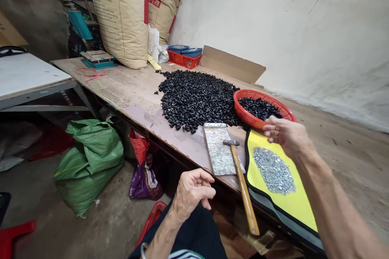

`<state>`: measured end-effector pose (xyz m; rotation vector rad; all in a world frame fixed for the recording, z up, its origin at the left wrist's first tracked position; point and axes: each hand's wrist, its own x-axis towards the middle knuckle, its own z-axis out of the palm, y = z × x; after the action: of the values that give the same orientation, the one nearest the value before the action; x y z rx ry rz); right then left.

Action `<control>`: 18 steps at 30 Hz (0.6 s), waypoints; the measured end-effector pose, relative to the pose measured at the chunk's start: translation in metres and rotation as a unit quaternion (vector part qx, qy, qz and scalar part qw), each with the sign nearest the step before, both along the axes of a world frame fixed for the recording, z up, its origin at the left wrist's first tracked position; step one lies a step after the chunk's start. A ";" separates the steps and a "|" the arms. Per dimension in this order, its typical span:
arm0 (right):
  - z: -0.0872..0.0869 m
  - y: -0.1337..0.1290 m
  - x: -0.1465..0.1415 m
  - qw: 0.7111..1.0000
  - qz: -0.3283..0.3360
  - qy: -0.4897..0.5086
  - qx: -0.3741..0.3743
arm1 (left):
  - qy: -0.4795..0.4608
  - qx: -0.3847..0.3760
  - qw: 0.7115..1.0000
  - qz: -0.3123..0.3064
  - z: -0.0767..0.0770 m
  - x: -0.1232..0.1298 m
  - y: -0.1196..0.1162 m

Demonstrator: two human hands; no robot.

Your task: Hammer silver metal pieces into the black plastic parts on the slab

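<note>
Yellow mat [296, 210] lies below the right hand [285, 135], fingers [272, 128] spread, empty; left hand [190, 194] fingers [202, 178] curl loosely, holding nothing.

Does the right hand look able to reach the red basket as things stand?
Probably yes: the right hand is held above the yellow mat, right by the red basket, and nothing appears to stand between them.

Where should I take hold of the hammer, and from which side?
Take the hammer's wooden handle near its free end, coming from the near side with the left hand. That end reaches past the table edge, so fingers can probably wrap right around it, while the steel head rests on the mottled plate.
</note>
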<state>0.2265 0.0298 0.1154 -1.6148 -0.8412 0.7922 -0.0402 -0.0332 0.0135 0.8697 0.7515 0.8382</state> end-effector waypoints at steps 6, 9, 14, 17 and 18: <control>-0.056 -0.063 -0.093 0.985 0.143 -0.039 -0.085 | 0.092 0.026 0.988 0.119 0.000 -0.017 0.023; -0.083 -0.089 -0.134 0.960 0.224 -0.073 -0.151 | 0.148 0.055 0.960 0.230 -0.006 -0.027 0.050; -0.120 -0.089 -0.149 0.971 0.137 -0.177 -0.089 | 0.272 0.124 0.915 0.270 -0.021 -0.031 0.095; -0.131 -0.085 -0.144 0.974 0.129 -0.165 -0.082 | 0.349 0.232 0.873 0.251 -0.025 -0.023 0.116; -0.132 -0.085 -0.142 0.975 0.130 -0.159 -0.084 | 0.372 0.265 0.856 0.244 -0.026 -0.020 0.121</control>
<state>0.0849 -0.0548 -0.0168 -1.8344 -1.2635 0.8135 -0.0600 0.0882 -0.0121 1.5797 1.5034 1.1995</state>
